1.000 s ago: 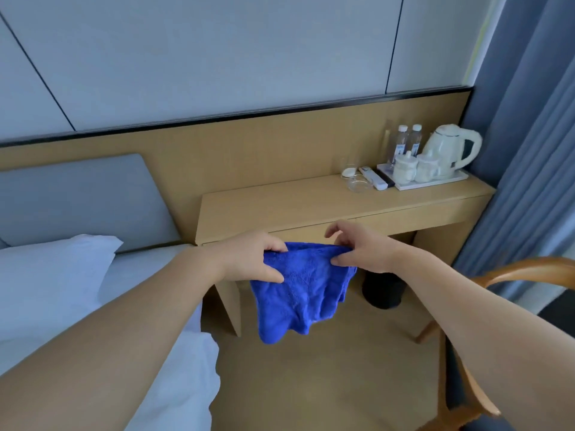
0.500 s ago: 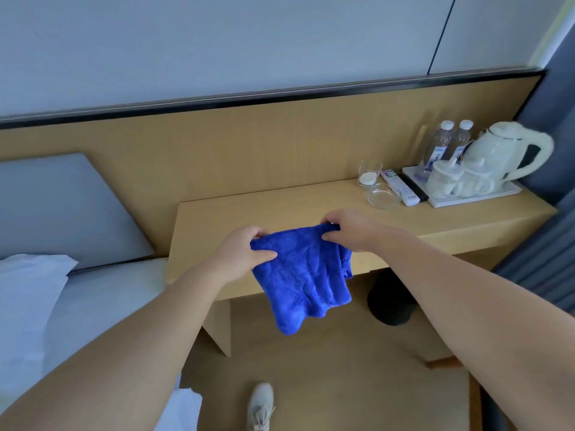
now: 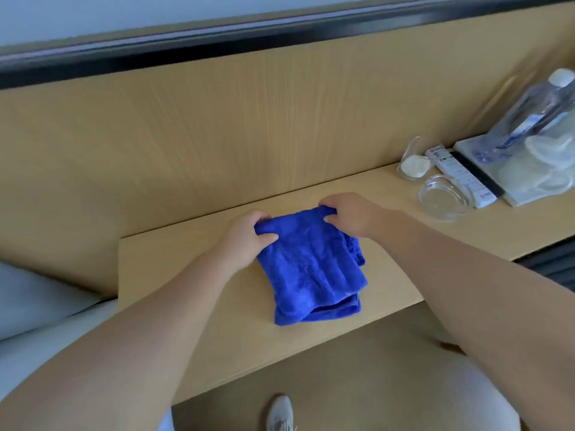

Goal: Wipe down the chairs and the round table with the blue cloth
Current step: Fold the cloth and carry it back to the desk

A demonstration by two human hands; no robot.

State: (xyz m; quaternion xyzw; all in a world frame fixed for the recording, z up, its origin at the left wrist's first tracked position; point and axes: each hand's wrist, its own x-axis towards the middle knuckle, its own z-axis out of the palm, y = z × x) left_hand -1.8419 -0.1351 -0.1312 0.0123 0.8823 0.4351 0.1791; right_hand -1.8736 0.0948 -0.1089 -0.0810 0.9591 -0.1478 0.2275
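Your blue cloth (image 3: 308, 269), hanging free half a second ago, now lies folded on the desk (image 3: 193, 275) at frame centre. Your left hand (image 3: 245, 241) and right hand (image 3: 348, 213) each pinch a far corner. No chair or round table in view; wiping appears paused or finished.

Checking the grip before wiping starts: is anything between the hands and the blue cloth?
Nothing visible does. The left hand and right hand both grip the blue cloth directly at its far edge; it lies on the desk.
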